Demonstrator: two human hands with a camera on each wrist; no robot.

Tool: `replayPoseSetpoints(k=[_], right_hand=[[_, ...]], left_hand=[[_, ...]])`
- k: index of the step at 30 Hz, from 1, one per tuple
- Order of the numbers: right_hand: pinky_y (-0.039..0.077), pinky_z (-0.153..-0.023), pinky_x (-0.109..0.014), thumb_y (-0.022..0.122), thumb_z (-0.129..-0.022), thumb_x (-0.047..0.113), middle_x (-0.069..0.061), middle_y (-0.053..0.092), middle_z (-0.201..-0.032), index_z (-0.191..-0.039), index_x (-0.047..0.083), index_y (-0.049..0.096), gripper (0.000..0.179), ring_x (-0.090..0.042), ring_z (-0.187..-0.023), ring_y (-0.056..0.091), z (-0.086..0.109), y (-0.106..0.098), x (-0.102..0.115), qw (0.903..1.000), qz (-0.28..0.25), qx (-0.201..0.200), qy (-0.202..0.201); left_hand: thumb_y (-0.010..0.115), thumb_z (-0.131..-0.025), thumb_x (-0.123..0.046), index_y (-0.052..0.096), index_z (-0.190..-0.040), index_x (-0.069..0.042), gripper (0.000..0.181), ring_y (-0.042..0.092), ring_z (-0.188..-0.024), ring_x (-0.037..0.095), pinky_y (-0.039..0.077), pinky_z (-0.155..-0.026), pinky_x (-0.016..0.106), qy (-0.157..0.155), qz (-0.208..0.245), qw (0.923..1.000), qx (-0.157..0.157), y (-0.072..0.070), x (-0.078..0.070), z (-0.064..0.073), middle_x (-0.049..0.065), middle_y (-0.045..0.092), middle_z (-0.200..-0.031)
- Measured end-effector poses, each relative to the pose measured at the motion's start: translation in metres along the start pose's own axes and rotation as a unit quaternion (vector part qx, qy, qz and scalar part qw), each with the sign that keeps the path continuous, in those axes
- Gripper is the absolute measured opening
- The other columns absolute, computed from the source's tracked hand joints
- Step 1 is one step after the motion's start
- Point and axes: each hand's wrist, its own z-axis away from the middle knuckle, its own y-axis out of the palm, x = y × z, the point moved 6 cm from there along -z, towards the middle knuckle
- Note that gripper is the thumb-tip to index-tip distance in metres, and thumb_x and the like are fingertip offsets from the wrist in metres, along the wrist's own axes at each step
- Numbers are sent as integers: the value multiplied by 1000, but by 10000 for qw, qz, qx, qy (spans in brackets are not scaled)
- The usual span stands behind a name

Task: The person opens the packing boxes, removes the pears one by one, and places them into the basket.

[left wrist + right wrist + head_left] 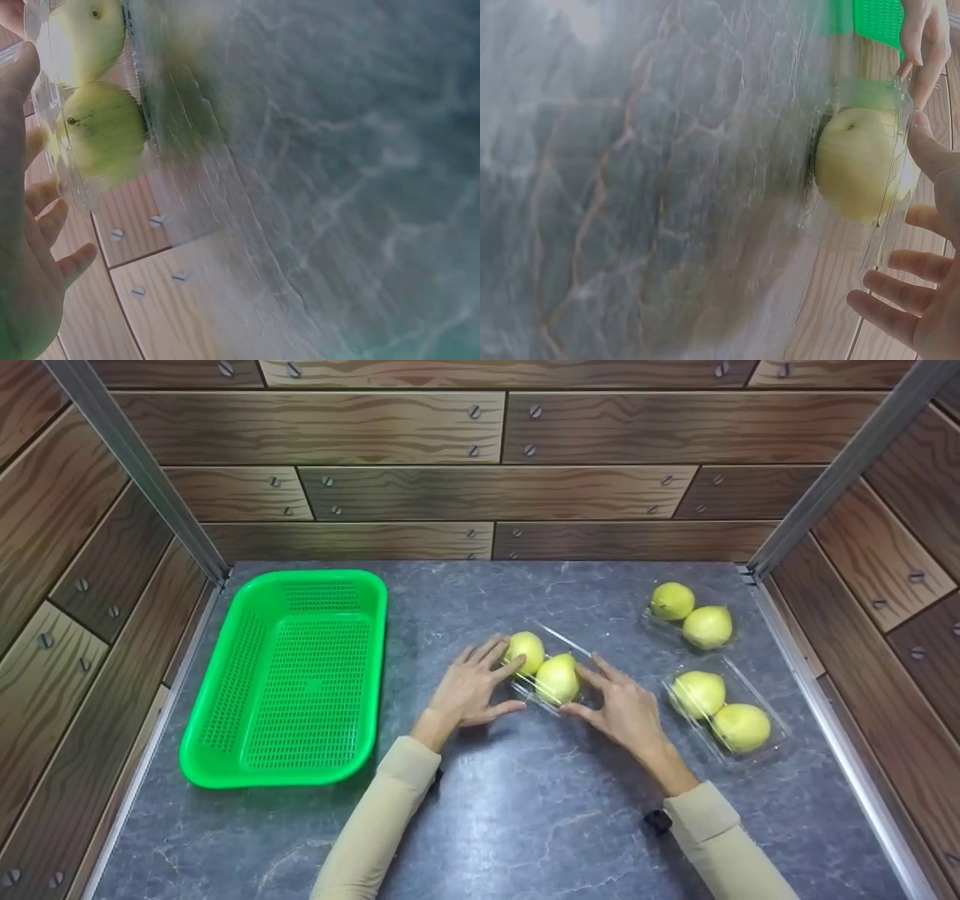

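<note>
Grips wide, the left hand (469, 686) and right hand (628, 709) likely steady the clear rectangular plastic box (559, 641) of round yellow-green fruits (556, 679) from 9 and 4 o'clock.

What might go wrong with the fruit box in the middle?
The clear plastic container could bend if the left grip and right grip squeeze too hard, because its walls look thin. It might slide on the marbled tabletop if one side pushes more. The two fruits inside might bump, since they sit close together.

High, downward head view; low, close wrist views, fruit (855, 163) in both.
</note>
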Motion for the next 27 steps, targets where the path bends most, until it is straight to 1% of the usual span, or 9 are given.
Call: replayPoseSetpoints(k=[2,5,7,10,18,27], right_hand=[[62,-61,-50,84,-75,65,-17,60,-153,-142,22,67,82,-48,-114,72,-1,0,0,9999,-66,54,-115],[65,-74,-55,84,-76,63,-17,58,-155,-144,22,66,82,-49,-122,68,-3,0,0,9994,-173,150,-274],[64,-83,-58,84,-77,61,-17,56,-157,-145,22,64,81,-48,-126,66,-3,1,-1,9988,-243,246,-341],[62,-92,-60,85,-78,58,-16,54,-159,-146,21,63,80,-47,-131,64,-4,3,-4,9980,-314,376,-389],[57,-103,-63,83,-81,57,-14,50,-163,-149,22,60,80,-46,-138,59,-8,5,-7,9945,-491,681,-621],[53,-107,-65,83,-81,56,-13,48,-164,-150,22,60,80,-46,-140,57,-10,5,-7,9908,-615,874,-832]], left_hand=[[50,-97,-76,39,-163,-32,80,31,-162,28,36,-129,55,-23,-11,10000,-8,-1,-1,4,10,37,-172],[50,-96,-76,40,-163,-32,80,33,-161,29,38,-128,56,-37,-102,9999,-39,-3,-2,10,10,39,-170],[48,-97,-78,41,-162,-33,80,34,-161,29,40,-127,56,-45,-188,9998,-44,-5,-3,14,10,41,-169],[47,-97,-78,41,-162,-33,80,35,-161,29,42,-125,57,-81,-197,9998,-19,-6,-4,19,9,42,-169],[51,-95,-77,42,-162,-33,80,35,-160,30,42,-124,57,-228,-307,9993,-21,-9,-9,29,9,43,-168],[52,-94,-78,43,-161,-33,81,37,-159,30,46,-121,57,-367,-331,9987,-136,-10,-15,42,9,43,-168]])
